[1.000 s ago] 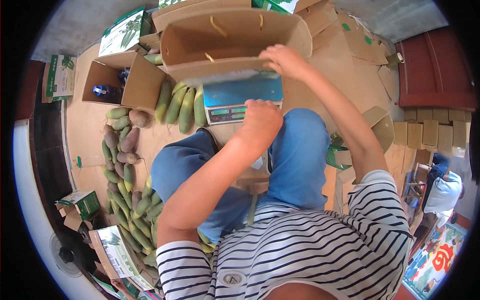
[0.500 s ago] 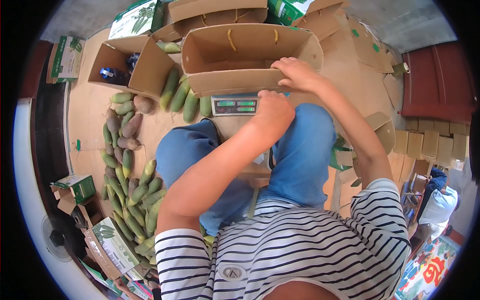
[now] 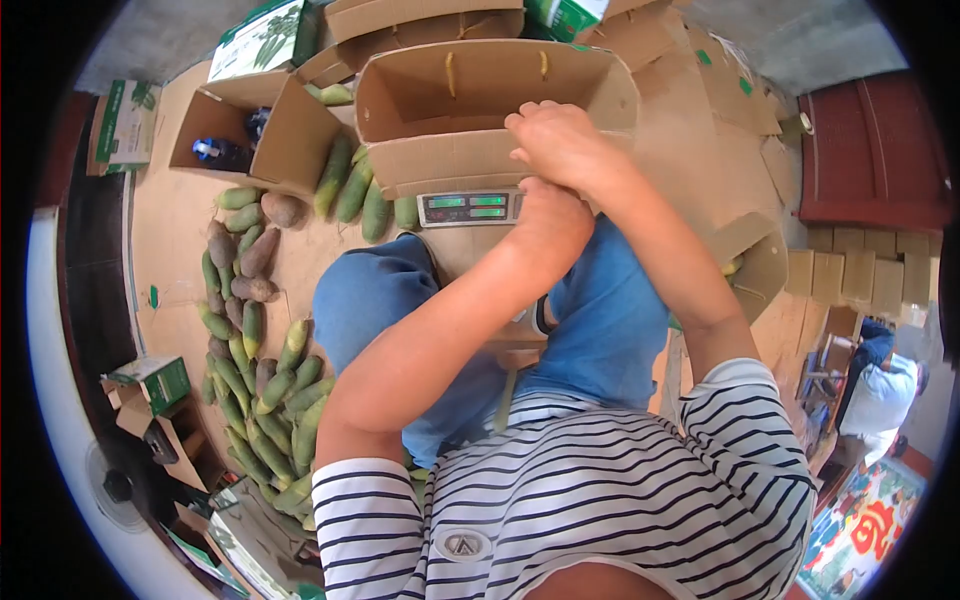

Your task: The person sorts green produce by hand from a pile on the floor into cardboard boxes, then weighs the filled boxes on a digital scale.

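An open-topped cardboard box with yellow rope handles stands on a digital scale whose display glows green. Over the box's front rim is my right hand, thumb apart from the fingers, with nothing visible in it. Just below, my left hand is closed by the right end of the scale display. Whatever it may hold is hidden. The two hands overlap at the wrist, right above left. Long green radishes lie to the left of the scale.
Green and reddish radishes are heaped on the floor at my left. A second box at the upper left holds dark bottles with blue tops. Printed cartons stand behind. Far right, a co-worker bends near cardboard pieces.
My right hand has shifted left along the box's front rim. My left hand stays closed beside the scale. The view has moved slightly.
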`<act>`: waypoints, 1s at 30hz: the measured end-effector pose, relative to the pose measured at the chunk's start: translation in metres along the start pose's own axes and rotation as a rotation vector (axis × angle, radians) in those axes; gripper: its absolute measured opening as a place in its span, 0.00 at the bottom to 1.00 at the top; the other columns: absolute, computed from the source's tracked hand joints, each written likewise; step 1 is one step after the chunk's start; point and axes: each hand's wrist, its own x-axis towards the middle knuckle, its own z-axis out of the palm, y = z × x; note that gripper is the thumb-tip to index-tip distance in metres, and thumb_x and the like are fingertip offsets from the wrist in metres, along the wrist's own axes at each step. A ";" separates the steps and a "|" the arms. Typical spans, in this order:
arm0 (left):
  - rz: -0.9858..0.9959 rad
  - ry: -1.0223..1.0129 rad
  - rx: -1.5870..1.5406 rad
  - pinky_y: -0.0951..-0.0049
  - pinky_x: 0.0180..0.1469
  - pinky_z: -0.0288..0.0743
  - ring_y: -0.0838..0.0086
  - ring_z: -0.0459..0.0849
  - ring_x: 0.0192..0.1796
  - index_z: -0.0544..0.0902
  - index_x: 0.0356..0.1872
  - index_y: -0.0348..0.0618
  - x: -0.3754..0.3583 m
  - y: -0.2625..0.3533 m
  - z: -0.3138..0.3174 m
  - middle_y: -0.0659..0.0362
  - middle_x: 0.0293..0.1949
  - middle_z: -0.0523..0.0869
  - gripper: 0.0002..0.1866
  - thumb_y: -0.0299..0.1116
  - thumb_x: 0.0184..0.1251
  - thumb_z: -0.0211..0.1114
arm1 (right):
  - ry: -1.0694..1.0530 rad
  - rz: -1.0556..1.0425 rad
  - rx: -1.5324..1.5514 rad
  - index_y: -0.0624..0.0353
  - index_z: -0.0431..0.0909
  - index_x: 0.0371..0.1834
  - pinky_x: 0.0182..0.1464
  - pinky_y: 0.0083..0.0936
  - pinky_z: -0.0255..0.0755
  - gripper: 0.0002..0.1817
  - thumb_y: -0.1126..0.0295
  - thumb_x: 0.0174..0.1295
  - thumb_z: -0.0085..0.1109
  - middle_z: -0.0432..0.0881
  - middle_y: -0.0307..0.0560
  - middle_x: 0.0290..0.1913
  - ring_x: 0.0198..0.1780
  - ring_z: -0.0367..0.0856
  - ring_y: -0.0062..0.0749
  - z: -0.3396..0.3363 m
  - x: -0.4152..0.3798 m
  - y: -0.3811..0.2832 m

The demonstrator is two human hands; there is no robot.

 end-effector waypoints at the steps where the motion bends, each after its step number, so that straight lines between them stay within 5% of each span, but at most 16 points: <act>1: -0.025 0.111 -0.033 0.53 0.56 0.69 0.59 0.74 0.60 0.78 0.54 0.43 -0.001 0.000 0.011 0.52 0.59 0.75 0.20 0.35 0.60 0.60 | 0.052 -0.020 0.003 0.58 0.76 0.34 0.45 0.37 0.73 0.11 0.65 0.52 0.62 0.78 0.48 0.37 0.45 0.77 0.42 0.008 0.000 0.000; 6: 0.137 0.376 0.075 0.59 0.68 0.54 0.59 0.63 0.67 0.66 0.64 0.41 -0.005 -0.005 0.026 0.48 0.64 0.68 0.24 0.31 0.66 0.51 | 0.391 -0.091 0.071 0.54 0.78 0.24 0.32 0.39 0.72 0.05 0.69 0.50 0.53 0.78 0.47 0.28 0.34 0.79 0.43 0.024 -0.003 -0.014; 8: 0.233 0.374 -0.131 0.60 0.67 0.57 0.60 0.65 0.66 0.68 0.62 0.41 -0.017 -0.010 0.027 0.47 0.62 0.70 0.22 0.30 0.66 0.50 | 0.327 0.030 0.071 0.53 0.82 0.20 0.32 0.36 0.76 0.05 0.70 0.47 0.56 0.83 0.45 0.29 0.36 0.83 0.41 0.007 0.002 -0.041; 14: 0.238 0.067 -0.013 0.57 0.61 0.62 0.57 0.71 0.59 0.72 0.55 0.41 -0.024 -0.007 0.010 0.48 0.54 0.76 0.18 0.28 0.63 0.52 | 0.346 0.046 0.172 0.54 0.83 0.30 0.36 0.35 0.73 0.08 0.70 0.46 0.59 0.83 0.45 0.35 0.39 0.81 0.39 0.023 0.008 -0.044; 21: 0.250 0.300 -0.057 0.57 0.63 0.61 0.55 0.71 0.61 0.73 0.56 0.40 -0.010 0.002 0.015 0.46 0.56 0.75 0.19 0.27 0.62 0.52 | 0.262 0.123 0.191 0.54 0.84 0.31 0.35 0.37 0.76 0.08 0.70 0.49 0.58 0.84 0.46 0.36 0.41 0.83 0.40 0.027 0.012 -0.026; 23: 0.200 0.204 -0.050 0.57 0.65 0.59 0.56 0.69 0.63 0.72 0.59 0.41 -0.006 0.005 0.025 0.46 0.59 0.73 0.21 0.27 0.62 0.51 | 0.004 0.194 0.210 0.52 0.85 0.31 0.39 0.38 0.79 0.08 0.68 0.53 0.56 0.85 0.47 0.40 0.46 0.83 0.41 0.008 0.010 -0.014; 24: 0.192 0.194 -0.062 0.53 0.62 0.61 0.57 0.71 0.62 0.73 0.58 0.43 -0.001 0.007 0.030 0.49 0.59 0.74 0.22 0.33 0.61 0.53 | 0.090 0.135 0.177 0.53 0.85 0.33 0.39 0.39 0.79 0.09 0.67 0.54 0.55 0.85 0.47 0.39 0.45 0.83 0.42 0.017 0.009 -0.007; 26: 0.117 0.131 -0.024 0.43 0.47 0.70 0.55 0.81 0.49 0.81 0.48 0.44 0.003 0.019 0.042 0.51 0.49 0.82 0.18 0.37 0.58 0.57 | 0.021 0.138 0.182 0.55 0.77 0.51 0.56 0.40 0.70 0.20 0.61 0.56 0.57 0.79 0.49 0.52 0.57 0.76 0.44 0.033 0.015 0.005; 27: 0.066 -0.061 0.014 0.43 0.43 0.71 0.54 0.82 0.47 0.82 0.47 0.43 0.003 0.027 0.021 0.50 0.47 0.83 0.17 0.36 0.58 0.57 | -0.088 0.163 0.162 0.54 0.71 0.59 0.62 0.37 0.65 0.26 0.58 0.58 0.57 0.74 0.48 0.60 0.62 0.71 0.41 0.026 0.014 0.007; 30: 0.068 -0.315 0.023 0.46 0.43 0.72 0.55 0.82 0.48 0.84 0.45 0.42 0.005 0.026 -0.018 0.49 0.47 0.84 0.19 0.39 0.52 0.67 | 0.093 0.056 0.109 0.52 0.71 0.58 0.58 0.35 0.68 0.23 0.61 0.59 0.57 0.76 0.48 0.57 0.59 0.73 0.41 0.040 0.005 0.023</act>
